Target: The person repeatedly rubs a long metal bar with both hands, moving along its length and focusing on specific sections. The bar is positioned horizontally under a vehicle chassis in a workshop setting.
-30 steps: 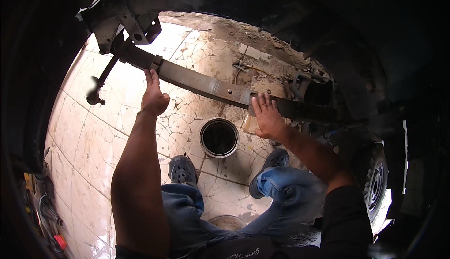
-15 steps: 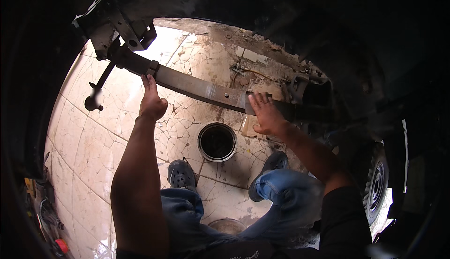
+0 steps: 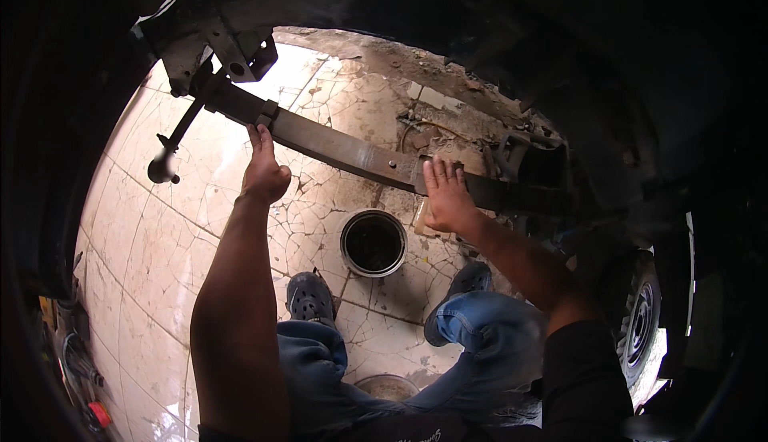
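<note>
A long, slightly curved leaf spring (image 3: pixel 352 151) runs across in front of me, bare metal in its middle stretch and dark toward both ends. Just below a metal clip (image 3: pixel 267 112) on its left part, my left hand (image 3: pixel 266 172) reaches up with fingers stretched out, their tips against the spring's near edge. The thumb stands off to the side. My right hand (image 3: pixel 450 194) lies with straight fingers flat against the right part of the spring. Neither hand wraps round anything. What lies under my right palm is hidden.
A dark bracket (image 3: pixel 228 46) and a hanging rod with a rounded end (image 3: pixel 162 166) are at the left. An open round can (image 3: pixel 374 242) stands on the cracked tile floor (image 3: pixel 152 226) between my shoes. A wheel (image 3: pixel 640 326) is at the right, dark vehicle bodywork overhead.
The spring and bracket appear slightly farther right in the view. My right hand has turned, its fingers now pointing more upward. My left hand stays beside the clip.
</note>
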Action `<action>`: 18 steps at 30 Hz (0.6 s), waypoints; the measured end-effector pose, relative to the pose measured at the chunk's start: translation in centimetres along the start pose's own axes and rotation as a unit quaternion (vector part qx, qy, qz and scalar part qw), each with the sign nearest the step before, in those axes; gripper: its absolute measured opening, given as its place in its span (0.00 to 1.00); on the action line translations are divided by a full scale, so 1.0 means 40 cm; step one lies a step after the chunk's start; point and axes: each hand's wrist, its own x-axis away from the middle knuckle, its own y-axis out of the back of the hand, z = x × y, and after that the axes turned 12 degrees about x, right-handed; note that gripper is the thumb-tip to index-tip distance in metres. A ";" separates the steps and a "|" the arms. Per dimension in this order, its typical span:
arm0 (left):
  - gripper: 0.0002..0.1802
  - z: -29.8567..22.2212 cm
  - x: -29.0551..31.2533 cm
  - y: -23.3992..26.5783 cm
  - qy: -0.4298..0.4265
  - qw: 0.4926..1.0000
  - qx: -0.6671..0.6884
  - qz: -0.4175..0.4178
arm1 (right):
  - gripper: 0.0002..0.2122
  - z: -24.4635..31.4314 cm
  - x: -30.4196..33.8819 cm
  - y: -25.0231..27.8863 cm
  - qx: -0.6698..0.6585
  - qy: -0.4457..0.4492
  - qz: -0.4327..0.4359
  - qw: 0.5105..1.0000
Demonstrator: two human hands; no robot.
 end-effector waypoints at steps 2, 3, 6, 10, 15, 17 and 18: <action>0.53 -0.036 0.005 0.012 0.022 1.000 0.014 0.018 | 0.51 0.054 0.020 0.022 -0.020 0.041 -0.010 0.999; 0.53 -0.041 0.006 0.010 0.026 0.999 0.018 0.021 | 0.51 0.049 0.017 0.018 -0.016 0.052 -0.013 0.998; 0.53 -0.039 0.005 0.013 0.025 0.999 0.016 0.016 | 0.51 0.000 -0.020 0.022 -0.025 0.040 -0.007 0.999; 0.53 -0.015 0.003 0.010 0.006 1.000 -0.006 0.005 | 0.51 0.030 -0.031 0.039 -0.016 -0.008 0.025 1.000; 0.53 -0.052 0.012 0.022 0.038 0.998 0.044 0.038 | 0.52 0.041 -0.033 0.042 -0.036 0.047 -0.011 0.998; 0.53 -0.049 0.010 0.019 0.039 0.998 0.043 0.028 | 0.52 0.033 -0.049 0.041 -0.035 0.005 0.008 0.999; 0.53 -0.050 0.010 0.019 0.036 0.998 0.039 0.027 | 0.52 0.040 -0.052 0.046 -0.034 -0.012 0.019 0.999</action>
